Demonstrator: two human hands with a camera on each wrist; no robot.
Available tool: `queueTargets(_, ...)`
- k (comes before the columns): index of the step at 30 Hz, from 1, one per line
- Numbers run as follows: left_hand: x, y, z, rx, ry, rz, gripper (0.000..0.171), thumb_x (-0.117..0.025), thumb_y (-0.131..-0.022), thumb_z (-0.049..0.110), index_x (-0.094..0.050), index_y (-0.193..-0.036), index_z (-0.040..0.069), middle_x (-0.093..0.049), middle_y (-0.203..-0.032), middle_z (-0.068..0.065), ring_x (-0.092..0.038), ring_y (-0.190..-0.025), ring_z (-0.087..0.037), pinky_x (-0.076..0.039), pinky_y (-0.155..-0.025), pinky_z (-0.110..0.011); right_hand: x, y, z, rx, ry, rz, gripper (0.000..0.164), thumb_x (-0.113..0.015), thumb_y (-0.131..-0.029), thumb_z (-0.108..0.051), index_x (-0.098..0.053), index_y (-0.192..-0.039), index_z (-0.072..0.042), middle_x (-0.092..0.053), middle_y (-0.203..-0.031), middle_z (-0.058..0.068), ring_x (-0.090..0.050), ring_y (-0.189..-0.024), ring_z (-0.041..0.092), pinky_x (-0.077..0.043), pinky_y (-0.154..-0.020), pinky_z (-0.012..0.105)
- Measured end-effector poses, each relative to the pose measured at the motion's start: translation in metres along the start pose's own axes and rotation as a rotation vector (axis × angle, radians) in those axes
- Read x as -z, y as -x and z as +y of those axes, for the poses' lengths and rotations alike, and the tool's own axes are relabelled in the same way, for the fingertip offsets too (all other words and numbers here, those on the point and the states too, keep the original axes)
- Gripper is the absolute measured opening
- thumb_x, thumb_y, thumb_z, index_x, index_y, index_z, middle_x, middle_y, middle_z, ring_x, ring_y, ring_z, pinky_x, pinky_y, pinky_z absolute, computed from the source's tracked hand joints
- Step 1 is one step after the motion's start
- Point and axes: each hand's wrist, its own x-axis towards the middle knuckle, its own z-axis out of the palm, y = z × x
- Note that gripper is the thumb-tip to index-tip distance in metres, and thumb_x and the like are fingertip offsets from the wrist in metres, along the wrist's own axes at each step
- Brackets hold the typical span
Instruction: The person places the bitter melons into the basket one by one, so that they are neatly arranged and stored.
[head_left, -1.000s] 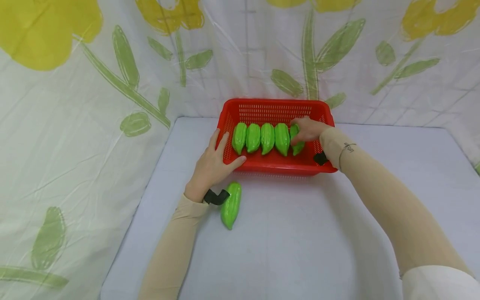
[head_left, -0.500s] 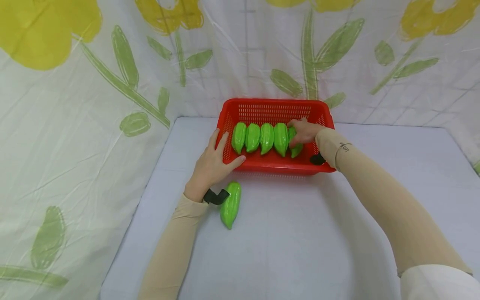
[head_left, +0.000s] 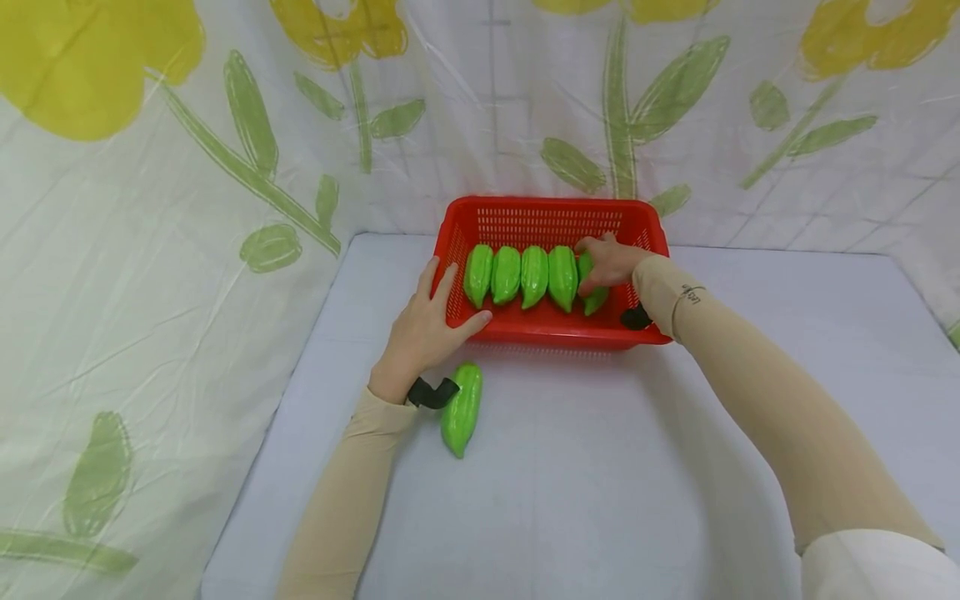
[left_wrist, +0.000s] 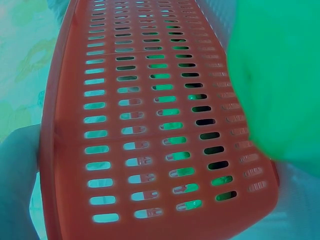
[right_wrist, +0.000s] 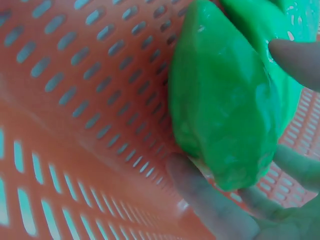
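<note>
A red plastic basket point(head_left: 555, 335) with slotted walls stands at the back of the table. Inside it, shiny green bitter melons point(head_left: 535, 277), ridged and pointed, lie side by side in a row. My right hand point(head_left: 611, 262) reaches in at the right and holds the rightmost bitter melon point(right_wrist: 225, 100), partly hidden under it. In the right wrist view the fingers point(right_wrist: 197, 192) curve about its end. My left hand point(head_left: 426, 329) rests, fingers spread, at the basket's left front corner. Beside the left wrist, one more bitter melon point(head_left: 462, 412) lies on the table.
A white cloth covers the table point(head_left: 570, 483). Behind and to the left hangs a white curtain point(head_left: 480, 108) with yellow flowers and green leaves, close to the basket's back rim. Black straps point(head_left: 433, 393) sit at the wrists.
My right hand has shifted slightly left with the rightmost bitter melon, closer against the row, and then stays still. The left hand and the basket keep their places.
</note>
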Motion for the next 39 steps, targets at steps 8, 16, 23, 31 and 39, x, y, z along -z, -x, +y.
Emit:
queueTargets(8,0.000,-0.001,0.000,0.006,-0.007,-0.005,0.100,-0.054,-0.093,0.074,-0.018,-0.168,0.018,-0.002,-0.176,-0.004,-0.036,-0.152,-0.040,-0.044,-0.113,-0.062,0.001,0.001,-0.006,-0.007,0.012,-0.007,0.087,-0.074,-0.092,-0.024,-0.025,-0.160,-0.005,-0.012,-0.161,0.034,-0.027,-0.145,0.049,-0.033,-0.117,0.068)
queueTargets(16,0.001,0.000,0.000,0.006,-0.004,-0.005,0.100,-0.055,-0.093,0.074,-0.017,-0.169,0.020,-0.003,-0.176,-0.004,-0.037,-0.152,-0.040,-0.044,-0.113,-0.062,0.000,0.001,-0.008,-0.011,0.013,-0.001,0.089,-0.074,-0.091,-0.024,-0.023,-0.162,-0.005,-0.013,-0.160,0.033,-0.029,-0.144,0.048,-0.034,-0.117,0.068)
queueTargets(23,0.001,0.000,0.000,0.004,-0.006,-0.005,0.100,-0.054,-0.093,0.074,-0.018,-0.168,0.019,-0.003,-0.176,-0.005,-0.036,-0.152,-0.041,-0.044,-0.113,-0.062,0.000,0.000,-0.006,-0.007,0.022,0.009,0.091,-0.074,-0.091,-0.026,-0.021,-0.163,-0.005,-0.011,-0.162,0.035,-0.027,-0.146,0.049,-0.034,-0.117,0.068)
queueTargets(31,0.000,-0.001,0.000,0.001,0.000,-0.004,0.100,-0.053,-0.093,0.075,-0.018,-0.169,0.020,-0.002,-0.176,-0.003,-0.037,-0.151,-0.040,-0.043,-0.115,-0.062,0.005,0.006,-0.005,-0.005,0.033,0.050,0.093,-0.074,-0.091,-0.034,-0.022,-0.164,-0.007,-0.010,-0.165,0.034,-0.023,-0.150,0.049,-0.035,-0.116,0.069)
queueTargets(39,0.000,0.000,0.000,-0.001,0.001,0.000,0.100,-0.053,-0.093,0.075,-0.018,-0.169,0.020,-0.003,-0.176,-0.004,-0.037,-0.151,-0.040,-0.044,-0.114,-0.062,0.013,0.020,-0.017,0.042,0.049,0.127,0.084,-0.071,-0.096,-0.038,-0.030,-0.161,-0.004,-0.013,-0.166,0.031,-0.021,-0.153,0.048,-0.033,-0.118,0.067)
